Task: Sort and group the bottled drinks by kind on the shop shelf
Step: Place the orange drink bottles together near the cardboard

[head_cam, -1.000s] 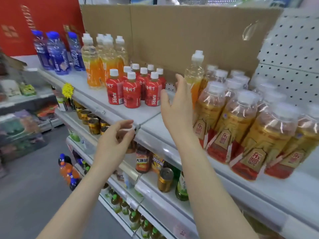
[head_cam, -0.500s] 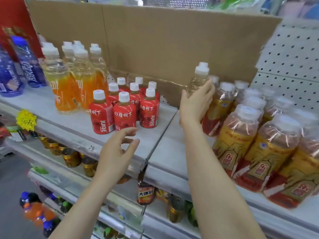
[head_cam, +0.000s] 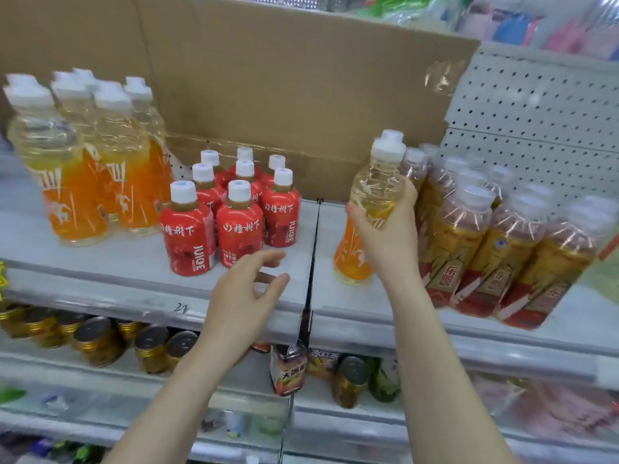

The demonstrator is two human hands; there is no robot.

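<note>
Two hands are seen at the shelf [head_cam: 117,262]. The left hand [head_cam: 244,296] is held empty, fingers spread, before the red juice bottles [head_cam: 234,212]. Farther in, an upright orange drink bottle [head_cam: 375,192] is gripped by the right hand [head_cam: 385,229], just beside the brown tea bottles [head_cam: 502,246].

A shop, tiered metal shelves [head_cam: 100,272], pegboard backing [head_cam: 536,105], rows of bottled drinks [head_cam: 214,222], cans [head_cam: 97,339]

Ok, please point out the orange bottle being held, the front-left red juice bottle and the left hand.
held orange bottle [head_cam: 375,186]: head view, clear upper body.
front-left red juice bottle [head_cam: 187,240]: head view, red label.
left hand [head_cam: 242,297]: head view, back of hand.
</note>
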